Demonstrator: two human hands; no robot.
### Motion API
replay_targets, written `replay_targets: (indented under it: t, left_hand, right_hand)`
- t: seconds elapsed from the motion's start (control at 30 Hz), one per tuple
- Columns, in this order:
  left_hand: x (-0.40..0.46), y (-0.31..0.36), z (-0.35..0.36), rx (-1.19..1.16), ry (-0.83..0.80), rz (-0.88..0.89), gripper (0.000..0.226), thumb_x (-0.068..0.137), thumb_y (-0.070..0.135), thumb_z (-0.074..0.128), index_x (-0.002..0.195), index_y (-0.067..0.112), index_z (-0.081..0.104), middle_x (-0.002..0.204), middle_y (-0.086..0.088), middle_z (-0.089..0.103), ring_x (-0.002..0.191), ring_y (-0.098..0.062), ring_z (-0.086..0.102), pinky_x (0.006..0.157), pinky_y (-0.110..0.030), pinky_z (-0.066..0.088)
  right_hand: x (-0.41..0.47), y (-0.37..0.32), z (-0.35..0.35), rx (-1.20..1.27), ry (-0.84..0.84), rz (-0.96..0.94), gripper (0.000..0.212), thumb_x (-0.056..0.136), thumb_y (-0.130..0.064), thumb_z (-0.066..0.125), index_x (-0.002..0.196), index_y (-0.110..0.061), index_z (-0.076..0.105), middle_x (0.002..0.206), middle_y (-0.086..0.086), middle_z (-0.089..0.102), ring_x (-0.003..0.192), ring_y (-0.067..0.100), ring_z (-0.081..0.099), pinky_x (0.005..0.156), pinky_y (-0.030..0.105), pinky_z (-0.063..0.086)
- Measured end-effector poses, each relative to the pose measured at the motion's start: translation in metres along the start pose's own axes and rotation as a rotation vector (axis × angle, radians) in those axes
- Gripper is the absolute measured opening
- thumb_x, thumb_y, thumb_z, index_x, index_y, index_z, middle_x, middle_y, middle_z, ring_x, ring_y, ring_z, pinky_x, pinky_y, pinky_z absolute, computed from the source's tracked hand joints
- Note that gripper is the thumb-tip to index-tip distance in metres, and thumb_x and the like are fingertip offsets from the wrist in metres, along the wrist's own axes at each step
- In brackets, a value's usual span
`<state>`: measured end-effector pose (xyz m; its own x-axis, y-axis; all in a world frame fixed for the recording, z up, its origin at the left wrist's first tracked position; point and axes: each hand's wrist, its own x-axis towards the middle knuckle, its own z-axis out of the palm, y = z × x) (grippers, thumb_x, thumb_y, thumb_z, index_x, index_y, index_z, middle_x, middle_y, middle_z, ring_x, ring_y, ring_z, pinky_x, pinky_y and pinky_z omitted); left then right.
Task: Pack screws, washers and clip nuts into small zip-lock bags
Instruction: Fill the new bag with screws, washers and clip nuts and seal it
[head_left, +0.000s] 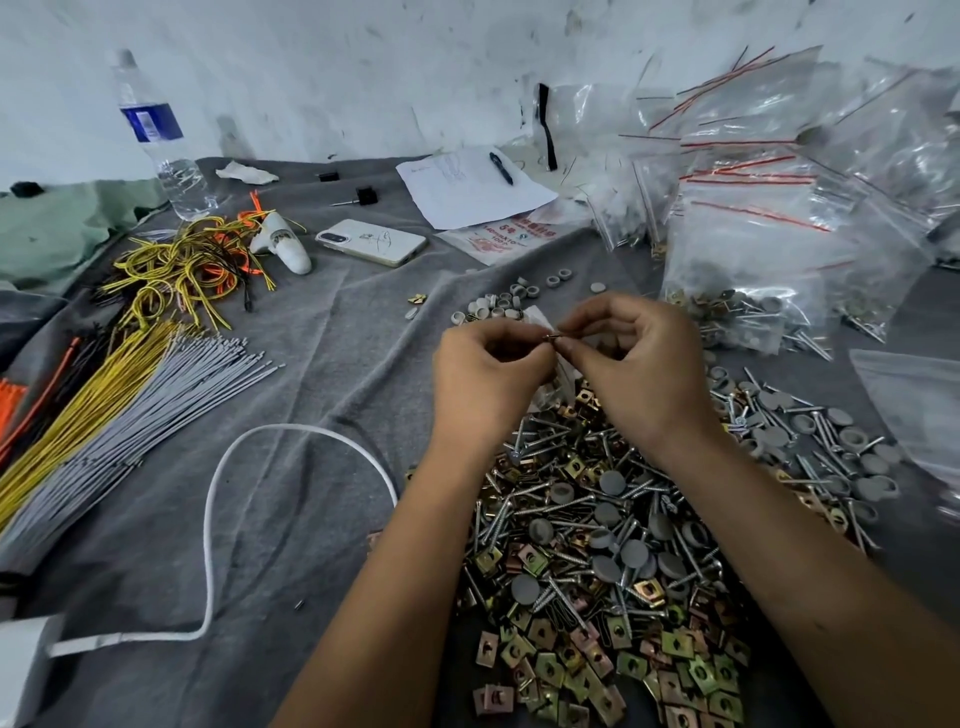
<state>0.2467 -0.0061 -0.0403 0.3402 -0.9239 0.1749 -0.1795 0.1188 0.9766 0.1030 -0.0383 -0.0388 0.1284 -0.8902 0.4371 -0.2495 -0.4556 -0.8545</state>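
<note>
My left hand (485, 371) and my right hand (636, 364) meet above the grey cloth, fingertips together. Between them they pinch a small clear zip-lock bag (540, 319) and a tiny brownish metal piece (550, 338) at its mouth; most of the bag is hidden behind my fingers. Under my wrists lies a big heap of screws, grey washers and gold clip nuts (597, 545). More clip nuts (613, 680) spread toward the near edge. A small cluster of grey washers (498, 306) lies just beyond my hands.
Filled zip-lock bags (753, 270) pile up at the right, with empty bags behind. A phone (371, 241), paper with a pen (472, 187), a water bottle (156, 140), bundles of yellow and grey ties (130, 384) and a white cord (213, 519) lie to the left.
</note>
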Motion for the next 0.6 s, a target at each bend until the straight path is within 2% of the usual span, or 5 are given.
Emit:
replay_targets:
  t: [0.17,0.27,0.37,0.47,0.6]
  left_hand:
    - [0.0,-0.001,-0.001,-0.081,-0.021,0.015,0.017,0.084,-0.006,0.076,0.086,0.011,0.079,0.081,-0.01,0.078,0.076,-0.026,0.076,0.076,-0.041,0.064]
    - [0.002,-0.005,-0.001,0.078,0.013,0.107,0.022,0.08,-0.005,0.078,0.088,0.015,0.077,0.078,-0.002,0.077,0.074,-0.014,0.075,0.073,-0.033,0.064]
    - [0.0,-0.006,0.001,0.267,0.046,0.249,0.026,0.077,-0.003,0.077,0.096,0.014,0.076,0.074,0.006,0.073,0.068,-0.005,0.07,0.064,-0.022,0.059]
    - [-0.001,-0.007,0.004,0.253,0.063,0.254,0.033,0.078,-0.003,0.076,0.107,0.013,0.076,0.073,0.009,0.071,0.065,-0.004,0.069,0.059,-0.015,0.055]
    - [-0.001,-0.006,0.006,0.299,0.071,0.278,0.042,0.076,-0.007,0.073,0.115,0.008,0.076,0.082,0.009,0.072,0.073,-0.001,0.068,0.064,-0.008,0.051]
  right_hand:
    - [0.001,-0.002,-0.003,-0.061,0.008,-0.106,0.014,0.082,-0.004,0.083,0.09,-0.014,0.075,0.077,-0.007,0.072,0.067,0.007,0.07,0.063,0.026,0.058]
    - [-0.003,-0.006,-0.003,-0.168,0.041,-0.241,0.013,0.082,-0.007,0.083,0.088,-0.014,0.074,0.055,-0.01,0.053,0.047,0.009,0.049,0.051,0.016,0.038]
    - [-0.006,-0.01,-0.003,-0.239,0.045,-0.323,0.013,0.082,-0.009,0.083,0.088,-0.015,0.074,0.051,-0.005,0.048,0.044,0.014,0.045,0.049,0.023,0.038]
    - [-0.005,-0.008,-0.001,-0.227,0.018,-0.306,0.013,0.082,-0.008,0.083,0.088,-0.014,0.073,0.049,-0.009,0.044,0.042,0.013,0.041,0.049,0.022,0.035]
    - [-0.004,-0.004,-0.001,-0.191,0.013,-0.191,0.013,0.081,-0.003,0.081,0.087,-0.01,0.072,0.063,-0.007,0.062,0.047,0.002,0.052,0.05,0.006,0.034]
